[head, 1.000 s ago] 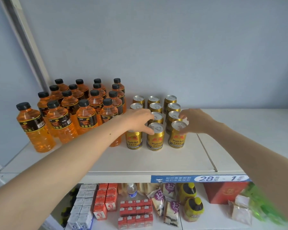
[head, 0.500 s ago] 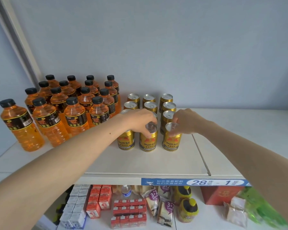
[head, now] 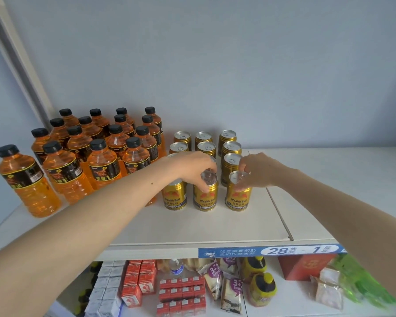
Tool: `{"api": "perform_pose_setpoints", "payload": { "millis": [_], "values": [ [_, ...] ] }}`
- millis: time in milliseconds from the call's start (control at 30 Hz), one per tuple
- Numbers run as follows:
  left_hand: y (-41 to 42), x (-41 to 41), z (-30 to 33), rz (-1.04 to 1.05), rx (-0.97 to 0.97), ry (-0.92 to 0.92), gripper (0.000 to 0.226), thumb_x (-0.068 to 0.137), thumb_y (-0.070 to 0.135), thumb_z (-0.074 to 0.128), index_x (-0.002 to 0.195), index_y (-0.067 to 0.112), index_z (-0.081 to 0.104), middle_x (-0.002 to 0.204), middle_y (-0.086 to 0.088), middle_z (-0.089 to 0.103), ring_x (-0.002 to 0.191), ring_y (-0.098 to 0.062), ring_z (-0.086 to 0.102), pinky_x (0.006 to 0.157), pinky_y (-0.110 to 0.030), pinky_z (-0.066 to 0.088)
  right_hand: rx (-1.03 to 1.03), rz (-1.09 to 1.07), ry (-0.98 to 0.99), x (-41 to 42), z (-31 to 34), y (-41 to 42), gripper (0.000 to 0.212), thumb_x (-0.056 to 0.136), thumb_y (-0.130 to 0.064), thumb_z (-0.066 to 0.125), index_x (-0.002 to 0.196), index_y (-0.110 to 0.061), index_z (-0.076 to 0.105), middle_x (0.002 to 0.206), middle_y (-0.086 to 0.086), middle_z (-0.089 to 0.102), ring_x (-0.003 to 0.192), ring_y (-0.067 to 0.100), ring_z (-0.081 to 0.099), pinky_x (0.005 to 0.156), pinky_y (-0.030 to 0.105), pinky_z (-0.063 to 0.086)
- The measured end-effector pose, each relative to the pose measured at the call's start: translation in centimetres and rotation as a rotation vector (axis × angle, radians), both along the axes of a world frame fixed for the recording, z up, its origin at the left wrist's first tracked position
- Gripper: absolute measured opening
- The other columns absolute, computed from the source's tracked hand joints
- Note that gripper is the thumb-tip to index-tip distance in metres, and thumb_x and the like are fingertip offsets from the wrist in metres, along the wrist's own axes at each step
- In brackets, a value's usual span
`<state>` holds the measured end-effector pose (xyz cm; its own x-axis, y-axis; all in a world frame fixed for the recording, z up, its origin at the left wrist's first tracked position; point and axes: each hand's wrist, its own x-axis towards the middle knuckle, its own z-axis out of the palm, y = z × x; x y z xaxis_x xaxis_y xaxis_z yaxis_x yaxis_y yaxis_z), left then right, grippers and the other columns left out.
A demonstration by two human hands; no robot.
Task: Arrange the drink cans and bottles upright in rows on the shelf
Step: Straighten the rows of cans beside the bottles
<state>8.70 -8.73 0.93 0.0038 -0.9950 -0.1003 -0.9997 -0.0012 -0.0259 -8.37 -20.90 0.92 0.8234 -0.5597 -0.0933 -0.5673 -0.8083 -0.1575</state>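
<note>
Both hands on the front row of gold cans
Left hand (head: 193, 167) pinches the middle can (head: 205, 193); right hand (head: 258, 169) pinches the right can (head: 238, 193)

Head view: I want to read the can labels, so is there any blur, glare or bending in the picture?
Head view: front cans sharp, labels readable; green packets at lower right smeared; white post leans from wide-angle bending; small glints on bottles; light soft, shadows faint.
</note>
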Motion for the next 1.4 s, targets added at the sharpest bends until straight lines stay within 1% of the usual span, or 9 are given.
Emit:
{"api": "perform_pose_setpoints", "payload": {
  "millis": [267,400,533,667,733,867,1067,1267,1400],
  "values": [
    [-0.9,2.3,2.2,0.13,-0.096,0.005,0.047,0.089,0.051,0.055,0.122,0.017,0.061,0.116,-0.003,0.063,0.1,-0.019,0.06,0.081,-0.042,0.054,0.034,-0.047,-0.12,0.0,2.2,-2.2,0.05,0.078,-0.057,0.067,0.107,-0.017,0.064,0.108,0.0,0.064,0.099,0.019,0.057,0.089,0.04,0.05],
    [-2.6,2.8,2.0,0.24,-0.12,0.049,0.057,0.088,0.044,0.062,0.134,0.012,0.052,0.132,-0.006,0.058,0.114,-0.023,0.059,0.088,-0.034,0.05,0.022,-0.037,-0.154,1.4,1.9,-4.3,0.051,0.078,-0.052,0.07,0.114,-0.017,0.061,0.112,0.0,0.064,0.101,0.019,0.058,0.09,0.039,0.049],
    [-4.3,2.7,0.7,0.321,-0.07,0.101,0.031,0.085,0.043,0.065,0.081,0.014,0.057,0.076,-0.002,0.058,0.062,-0.015,0.051,0.054,-0.027,0.035,0.032,0.052,-0.116,3.2,0.7,-5.7,0.059,0.08,-0.048,0.071,0.127,-0.016,0.056,0.126,0.003,0.058,0.11,0.021,0.056,0.094,0.038,0.047],
    [-5.1,2.6,-0.4,0.359,-0.07,0.145,0.031,0.081,0.04,0.07,0.065,0.023,0.05,0.06,0.003,0.049,0.053,-0.01,0.045,0.047,-0.023,0.029,0.036,0.152,-0.069,4.3,-0.6,-6.4,0.04,0.08,-0.045,0.07,0.106,-0.017,0.062,0.101,0.004,0.061,0.092,0.022,0.056,0.078,0.03,0.046],
    [-5.1,2.6,-0.5,0.37,-0.069,0.162,0.025,0.081,0.039,0.072,0.069,0.023,0.056,0.062,0.004,0.052,0.055,-0.01,0.048,0.048,-0.022,0.031,0.035,0.189,-0.066,4.5,-0.7,-6.5,0.027,0.08,-0.042,0.071,0.088,-0.019,0.059,0.088,0.001,0.058,0.084,0.02,0.054,0.072,0.027,0.041],
    [-5.4,2.6,-0.4,0.375,-0.072,0.18,0.024,0.082,0.036,0.071,0.092,0.015,0.069,0.073,0.001,0.062,0.063,-0.012,0.057,0.051,-0.021,0.037,0.02,0.221,-0.072,4.5,-0.4,-6.5,0.026,0.079,-0.04,0.072,0.08,-0.018,0.059,0.082,-0.001,0.058,0.081,0.019,0.054,0.068,0.026,0.038],
    [-5.7,2.5,-0.5,0.384,-0.088,0.172,0.027,0.084,0.036,0.069,0.101,0.014,0.07,0.07,0.007,0.058,0.057,-0.006,0.051,0.047,-0.016,0.03,-0.006,0.232,-0.074,4.6,-0.3,-6.6,0.028,0.079,-0.04,0.072,0.089,-0.014,0.067,0.085,-0.002,0.059,0.082,0.018,0.053,0.07,0.025,0.037],
    [-5.4,2.8,-0.2,0.374,-0.063,0.201,0.031,0.083,0.041,0.069,0.095,0.012,0.069,0.068,0.006,0.057,0.059,-0.008,0.053,0.049,-0.022,0.036,0.04,0.204,-0.071,4.8,-0.5,-7.2,0.049,0.078,-0.046,0.073,0.115,-0.014,0.064,0.11,0.004,0.065,0.092,0.019,0.056,0.078,0.028,0.044],
    [-5.5,3.7,0.7,0.439,-0.187,0.228,0.043,0.082,0.046,0.068,0.101,0.007,0.07,0.088,-0.008,0.069,0.082,-0.021,0.066,0.078,-0.041,0.057,0.059,0.105,-0.192,5.0,0.8,-8.7,0.053,0.079,-0.051,0.07,0.117,-0.015,0.064,0.113,0.002,0.067,0.101,0.018,0.061,0.091,0.035,0.049]
  ]
}}
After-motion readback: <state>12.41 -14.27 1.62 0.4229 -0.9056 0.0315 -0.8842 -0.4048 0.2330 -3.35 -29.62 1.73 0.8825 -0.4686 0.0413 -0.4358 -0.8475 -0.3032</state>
